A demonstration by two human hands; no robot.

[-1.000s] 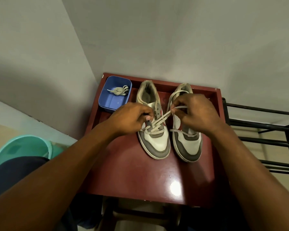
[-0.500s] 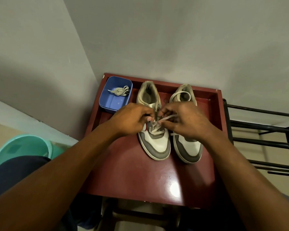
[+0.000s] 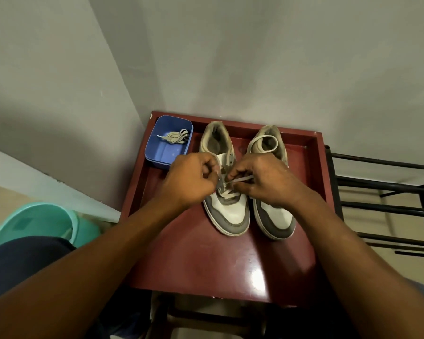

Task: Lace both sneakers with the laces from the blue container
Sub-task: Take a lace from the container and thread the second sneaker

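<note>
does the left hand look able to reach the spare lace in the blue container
Probably yes: the blue container sits open beside the left hand, nothing between, but that hand now grips the sneaker lace.

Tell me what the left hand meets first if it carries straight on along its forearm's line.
Most likely the eyelet row of the sneaker being laced, right at the fingers of the left hand; just beyond sits the right hand, pinching the lace. Depth is hard to judge.
</note>
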